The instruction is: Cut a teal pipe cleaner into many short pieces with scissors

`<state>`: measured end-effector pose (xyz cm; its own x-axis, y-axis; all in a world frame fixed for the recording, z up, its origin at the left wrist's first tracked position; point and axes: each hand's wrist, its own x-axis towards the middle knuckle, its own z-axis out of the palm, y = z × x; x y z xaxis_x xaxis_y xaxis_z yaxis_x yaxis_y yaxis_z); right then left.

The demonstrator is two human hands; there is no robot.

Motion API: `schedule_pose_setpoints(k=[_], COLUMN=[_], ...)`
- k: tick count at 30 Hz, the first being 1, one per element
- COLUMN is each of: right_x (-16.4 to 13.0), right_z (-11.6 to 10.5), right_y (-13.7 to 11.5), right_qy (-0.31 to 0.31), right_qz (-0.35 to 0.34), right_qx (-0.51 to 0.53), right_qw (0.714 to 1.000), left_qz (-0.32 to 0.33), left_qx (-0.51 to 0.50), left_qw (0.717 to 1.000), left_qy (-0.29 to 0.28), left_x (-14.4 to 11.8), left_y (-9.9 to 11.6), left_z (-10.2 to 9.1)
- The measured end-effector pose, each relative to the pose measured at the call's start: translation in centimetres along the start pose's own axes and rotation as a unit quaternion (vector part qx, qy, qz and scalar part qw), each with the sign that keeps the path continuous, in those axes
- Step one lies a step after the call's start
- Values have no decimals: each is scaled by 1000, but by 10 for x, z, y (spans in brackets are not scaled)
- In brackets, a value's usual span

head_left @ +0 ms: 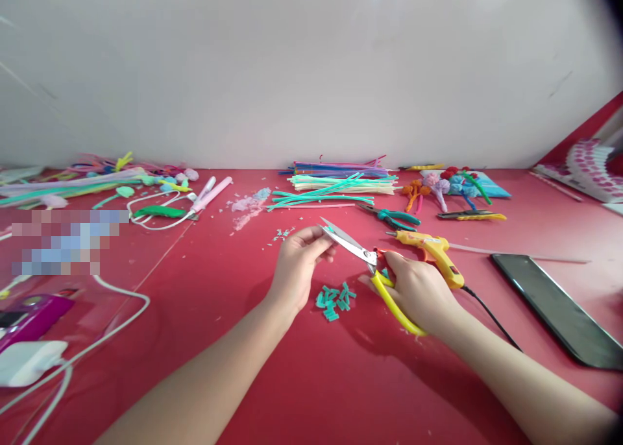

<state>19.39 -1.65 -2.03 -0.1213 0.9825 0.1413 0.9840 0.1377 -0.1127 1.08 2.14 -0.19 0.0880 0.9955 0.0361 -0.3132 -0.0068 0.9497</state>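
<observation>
Your right hand (418, 292) is gripping the yellow handles of the scissors (363, 253), grip clamped, blades slightly parted and pointing up-left. Your left hand (299, 260) is pinching something small at the blade tips, fingers together; what it is holding is too small to tell. The blades' long axis is running from right hand toward left. Cut teal pieces (335, 300) are lying on the red counter (311, 380) just below, between both hands. A glue gun (433, 250) is sitting just behind your right hand.
</observation>
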Motion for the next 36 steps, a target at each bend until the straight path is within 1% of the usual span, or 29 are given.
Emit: schedule_pose_setpoints(k=[7,16,22,25,29,33,36], right_x=[0,2,1,2,2,2,3], right_z=[-3,-6,-8,-8,-10,-11,-10], right_y=[1,0,0,1,1,-1,-1], right_qy=[-8,-15,-8,2,-6,-2,5], right_qz=[-3,1,10,19,35,48,42], right_qx=[10,-4,-14,-28,-20,10,74], right_qw=[1000,1000,1000,999,999,999,996], left_qz=[6,0,11,13,-6,-38,-65], left_qx=[7,0,9,15,16,7,4], left_qw=[1000,1000,1000,1000,1000,999,996], left_qy=[-12,-4,-8,-1,0,-34,-58], left_x=[0,-1,0,0,-1,-4,-6], left_y=[2,4,3,4,4,0,-5], left_z=[0,1,0,1,1,4,7])
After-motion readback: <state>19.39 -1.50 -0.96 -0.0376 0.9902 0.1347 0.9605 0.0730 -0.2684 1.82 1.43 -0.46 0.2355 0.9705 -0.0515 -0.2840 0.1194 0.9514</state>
